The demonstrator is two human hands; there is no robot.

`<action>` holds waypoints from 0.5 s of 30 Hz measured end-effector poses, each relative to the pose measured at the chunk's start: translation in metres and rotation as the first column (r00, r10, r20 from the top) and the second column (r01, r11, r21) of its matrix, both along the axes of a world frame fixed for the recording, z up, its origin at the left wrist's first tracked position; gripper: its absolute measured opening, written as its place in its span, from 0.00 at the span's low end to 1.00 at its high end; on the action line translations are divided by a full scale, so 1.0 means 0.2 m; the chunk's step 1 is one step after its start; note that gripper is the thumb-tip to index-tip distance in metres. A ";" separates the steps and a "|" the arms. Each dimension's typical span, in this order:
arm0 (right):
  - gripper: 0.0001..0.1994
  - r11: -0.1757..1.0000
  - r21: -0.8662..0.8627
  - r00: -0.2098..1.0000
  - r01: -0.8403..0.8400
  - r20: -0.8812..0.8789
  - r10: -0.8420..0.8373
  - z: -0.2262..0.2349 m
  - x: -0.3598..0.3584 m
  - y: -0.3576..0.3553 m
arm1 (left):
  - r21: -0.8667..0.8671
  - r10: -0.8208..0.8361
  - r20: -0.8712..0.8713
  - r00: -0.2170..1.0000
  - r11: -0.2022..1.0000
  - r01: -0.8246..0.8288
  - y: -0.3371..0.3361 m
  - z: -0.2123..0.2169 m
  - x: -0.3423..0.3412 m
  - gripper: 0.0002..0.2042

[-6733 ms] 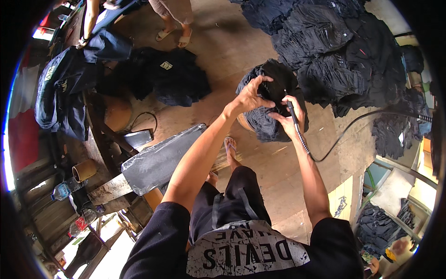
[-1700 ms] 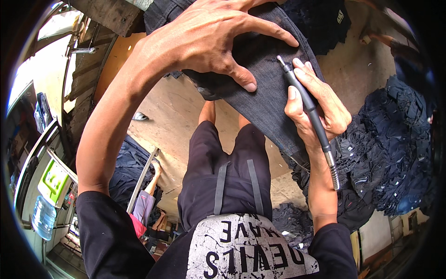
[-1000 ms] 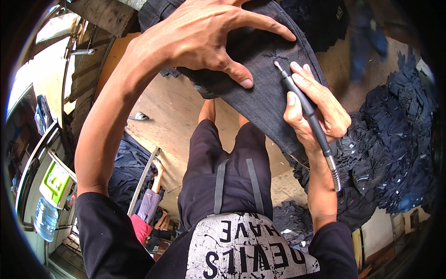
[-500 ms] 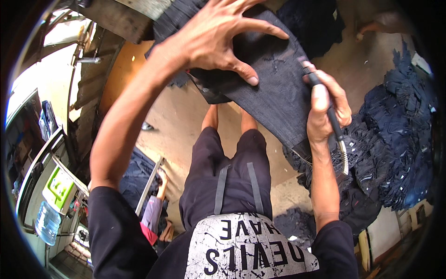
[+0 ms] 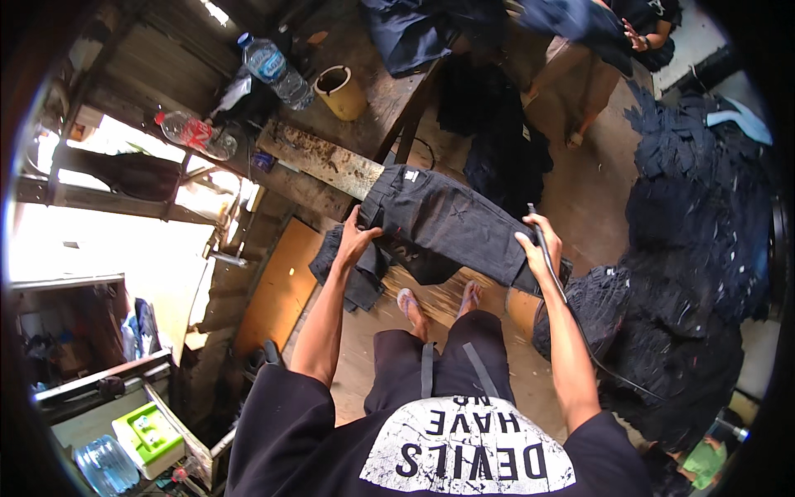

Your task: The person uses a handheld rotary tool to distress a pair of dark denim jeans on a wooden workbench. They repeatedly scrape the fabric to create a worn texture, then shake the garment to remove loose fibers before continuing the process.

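A pair of black trousers (image 5: 472, 228) is drawn over a long wooden board (image 5: 323, 159), its elastic waistband to the left and a leg reaching right. A small X-shaped mark shows on the cloth. My left hand (image 5: 356, 242) grips the waistband's near edge between thumb and fingers. In my right hand (image 5: 546, 248) is a slim black corded handpiece (image 5: 532, 210), its metal tip pointing up and away. That hand is beside the leg's right end; whether it also grips the cloth I cannot tell. The cord (image 5: 584, 335) trails down past my right forearm.
Heaped dark cloth (image 5: 687, 224) fills the right side. On the wooden table (image 5: 373, 116) stand a water bottle (image 5: 277, 70) and a yellow cup (image 5: 341, 95). More dark cloth (image 5: 352, 269) hangs below the waistband. Another person's hand (image 5: 636, 37) shows at the top right.
My left hand has gone from lying spread on the cloth to gripping the waistband. The handpiece has left the cloth's marked area. The view has shifted, bringing the table and board into sight.
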State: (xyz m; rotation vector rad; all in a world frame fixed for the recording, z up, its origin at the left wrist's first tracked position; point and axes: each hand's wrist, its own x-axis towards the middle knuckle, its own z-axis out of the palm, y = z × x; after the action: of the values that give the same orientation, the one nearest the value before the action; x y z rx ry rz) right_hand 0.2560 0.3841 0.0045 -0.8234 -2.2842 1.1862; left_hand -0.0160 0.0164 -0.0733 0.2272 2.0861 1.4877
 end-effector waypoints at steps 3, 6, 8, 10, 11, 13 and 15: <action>0.11 0.999 -0.041 0.998 0.002 -0.056 -0.004 -0.08 -0.01 0.04 | -0.420 -0.339 -0.565 0.752 0.903 0.092 -0.14 0.31 0.04 0.38; 0.08 1.000 0.018 0.994 0.010 -0.107 -0.008 -0.14 0.10 0.15 | -0.460 -0.427 -0.564 0.707 0.873 0.161 -0.14 0.60 0.11 0.30; 0.07 0.995 -0.084 0.997 0.046 -0.062 -0.051 -0.16 0.30 0.27 | -0.471 -0.457 -0.599 0.657 0.865 0.172 0.02 0.64 0.24 0.27; 0.06 0.995 -0.021 0.994 0.102 -0.039 -0.103 -0.15 0.51 0.48 | -0.435 -0.413 -0.603 0.683 0.888 0.153 0.34 0.58 0.42 0.20; 0.06 0.992 0.081 0.995 0.096 -0.047 -0.092 -0.13 0.65 0.60 | -0.364 -0.376 -0.595 0.710 0.914 0.178 0.51 0.53 0.57 0.15; 0.06 0.953 0.253 0.986 0.164 -0.019 -0.165 -0.07 0.82 0.89 | -0.276 -0.331 -0.633 0.700 0.941 0.195 0.88 0.44 0.92 0.14; 0.07 0.874 0.364 0.931 0.322 0.046 -0.362 0.00 0.85 1.16 | -0.162 -0.246 -0.608 0.755 0.969 0.186 1.21 0.39 1.23 0.12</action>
State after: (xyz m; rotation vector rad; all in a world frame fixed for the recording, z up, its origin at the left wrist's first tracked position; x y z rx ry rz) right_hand 0.4268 0.6163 0.0040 -1.1156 -2.2200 0.5637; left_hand 0.2310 0.2587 0.0051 1.0196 2.5120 1.2714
